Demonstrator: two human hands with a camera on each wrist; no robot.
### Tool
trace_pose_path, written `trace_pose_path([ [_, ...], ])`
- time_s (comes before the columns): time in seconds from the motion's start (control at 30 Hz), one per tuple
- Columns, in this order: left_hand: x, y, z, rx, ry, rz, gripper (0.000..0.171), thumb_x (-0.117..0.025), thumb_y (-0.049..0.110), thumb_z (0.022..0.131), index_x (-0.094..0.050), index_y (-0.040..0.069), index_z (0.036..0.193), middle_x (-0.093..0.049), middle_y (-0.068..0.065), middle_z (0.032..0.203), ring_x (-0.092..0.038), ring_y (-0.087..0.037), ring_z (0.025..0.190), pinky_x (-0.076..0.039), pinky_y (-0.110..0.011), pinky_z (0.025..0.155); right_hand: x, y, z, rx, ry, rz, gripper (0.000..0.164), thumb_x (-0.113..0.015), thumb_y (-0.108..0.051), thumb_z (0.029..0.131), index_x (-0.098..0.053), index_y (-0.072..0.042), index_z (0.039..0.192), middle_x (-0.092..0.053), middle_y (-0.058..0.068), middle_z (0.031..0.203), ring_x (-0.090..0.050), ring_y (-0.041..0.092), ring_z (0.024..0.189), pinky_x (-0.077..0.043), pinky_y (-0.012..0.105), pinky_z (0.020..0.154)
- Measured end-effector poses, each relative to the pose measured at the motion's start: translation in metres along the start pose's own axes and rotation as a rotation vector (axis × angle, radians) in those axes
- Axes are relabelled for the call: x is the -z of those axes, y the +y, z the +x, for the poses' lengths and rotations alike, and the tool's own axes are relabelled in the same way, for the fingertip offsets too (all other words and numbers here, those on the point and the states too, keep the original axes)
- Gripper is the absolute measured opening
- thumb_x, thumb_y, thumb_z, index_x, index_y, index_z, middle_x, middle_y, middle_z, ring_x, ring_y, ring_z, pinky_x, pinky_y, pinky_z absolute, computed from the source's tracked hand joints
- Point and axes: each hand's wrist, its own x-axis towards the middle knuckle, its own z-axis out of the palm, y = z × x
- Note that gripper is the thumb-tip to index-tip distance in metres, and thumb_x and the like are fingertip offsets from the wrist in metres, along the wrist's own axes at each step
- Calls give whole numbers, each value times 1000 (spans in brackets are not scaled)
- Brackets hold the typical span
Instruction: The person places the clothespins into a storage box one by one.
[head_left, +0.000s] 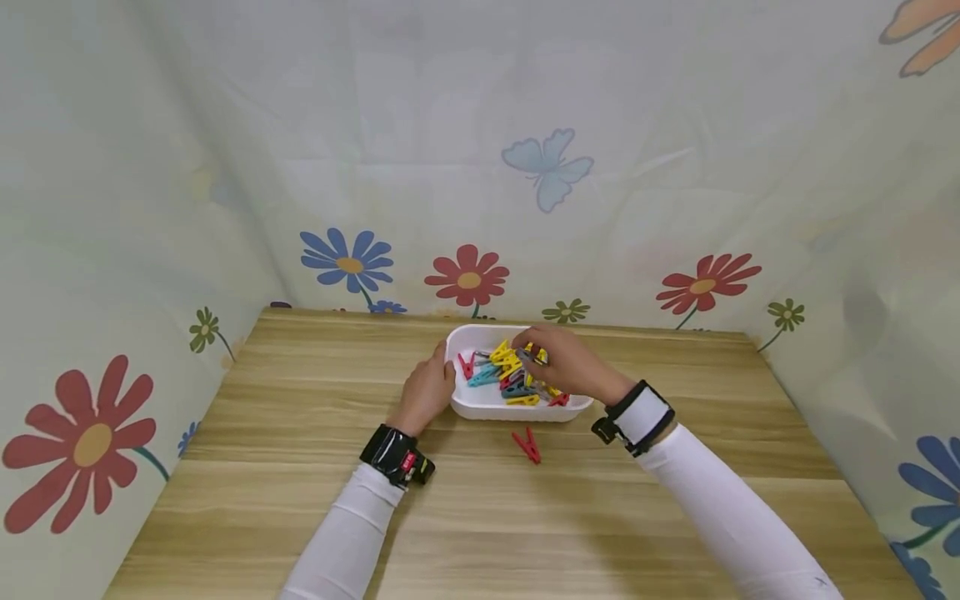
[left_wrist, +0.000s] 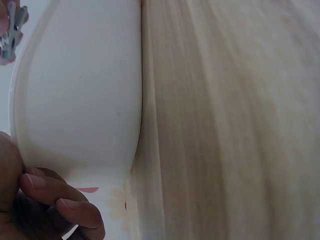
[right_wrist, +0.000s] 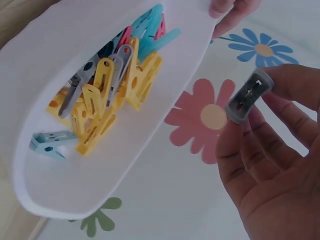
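Note:
A white plastic basin stands on the table, with yellow, red, teal and grey clothespins heaped inside. My left hand grips its left end, the thumb at the rim and the fingers bent against the outer wall. Over the basin, my right hand pinches a grey clothespin between thumb and fingers, above the pile. One red clothespin lies on the table just in front of the basin. In the left wrist view, the grey clothespin shows at the upper left.
The wood-grain table reaches back to a pale curtain printed with flowers and a butterfly. More of this curtain hangs along the left and right sides. The basin sits near the table's back edge.

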Motion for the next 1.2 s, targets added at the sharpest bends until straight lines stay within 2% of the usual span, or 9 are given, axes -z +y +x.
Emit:
trace_pose_path([
  [0.13, -1, 0, 0, 3, -3, -10, 54, -44, 22, 104, -32, -2, 151, -60, -26, 132, -65, -27, 84, -45, -31, 55, -7, 8, 13, -53, -3, 30, 29, -67, -16, 92, -65, -7, 119, -68, 7, 115, -64, 23, 100, -55, 40, 87],
  [0.27, -1, 0, 0, 8, -6, -8, 55, -44, 23, 104, -32, -2, 151, -60, -26, 133, -65, -27, 86, -45, -30, 56, -19, 11, 25, -90, -39, 55, 29, -67, -16, 92, -64, -8, 120, -68, 7, 116, -63, 25, 102, -54, 40, 89],
  [0.47, -1, 1, -1, 11, -2, -5, 54, -44, 23, 104, -33, -1, 151, -59, -25, 133, -65, -27, 87, -48, -34, 62, -40, 14, 39, -83, -75, 39, 30, -68, -14, 91, -66, -6, 120, -69, 7, 114, -63, 23, 100, -53, 40, 92],
  [0.73, 0, 3, -2, 14, -17, -15, 54, -44, 22, 104, -32, -1, 151, -58, -25, 136, -67, -27, 93, -53, -38, 68, -55, 14, 42, -84, -93, 0, 27, -68, -11, 91, -67, -6, 118, -69, 8, 113, -62, 22, 98, -52, 41, 94],
  [0.83, 0, 4, -2, 15, -12, -14, 54, -45, 22, 104, -33, -1, 151, -58, -25, 135, -68, -28, 95, -55, -40, 72, -57, 13, 40, -117, -122, 1, 42, -70, -17, 90, -60, -8, 129, -62, 10, 129, -59, 26, 116, -48, 43, 103],
  [0.97, 1, 4, -2, 12, -7, -13, 54, -45, 22, 103, -33, -1, 151, -59, -26, 134, -68, -29, 95, -56, -40, 71, -55, 11, 36, -168, -176, 6, 75, -75, -35, 86, -40, -16, 150, -36, 13, 157, -37, 33, 142, -36, 51, 114],
  [1.07, 1, 3, -1, 12, -8, -10, 54, -45, 22, 103, -33, -1, 151, -59, -26, 134, -68, -28, 92, -54, -36, 67, -51, 10, 32, -161, -174, -7, 90, -76, -42, 83, -28, -19, 156, -21, 14, 164, -29, 38, 146, -32, 55, 115],
  [1.2, 2, 3, -1, 21, -12, -11, 55, -45, 22, 103, -32, -1, 152, -59, -25, 134, -67, -27, 89, -49, -31, 60, -39, 4, 25, -119, -112, -41, 98, -77, -44, 81, -22, -18, 157, -17, 15, 164, -29, 40, 146, -27, 59, 116],
])
